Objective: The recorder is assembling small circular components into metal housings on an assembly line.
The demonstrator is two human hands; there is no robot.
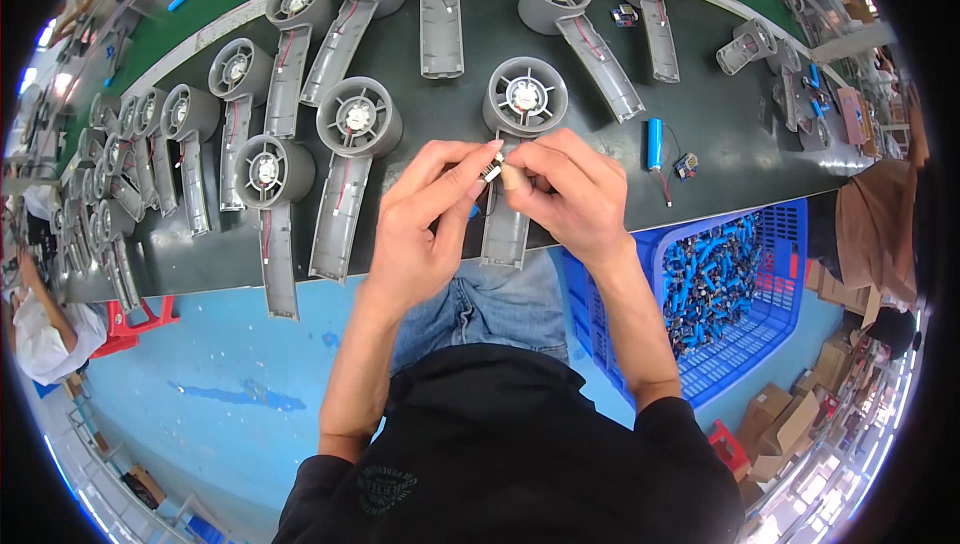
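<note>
Both my hands meet over a grey handheld-fan housing, whose round fan head points away from me and whose open handle lies toward me. Between thumb and fingertips, my left hand pinches a small circuit board with a white edge. The fingers of my right hand are closed against the board's right side. Whatever is in that pinch is too small and covered to name. A bit of blue, perhaps a battery cell, shows beneath my left fingers.
More grey fan housings with red wires lie across the dark table. To the right is a blue battery cell wired to a small board. A blue plastic crate full of batteries stands below the table edge, by my right arm.
</note>
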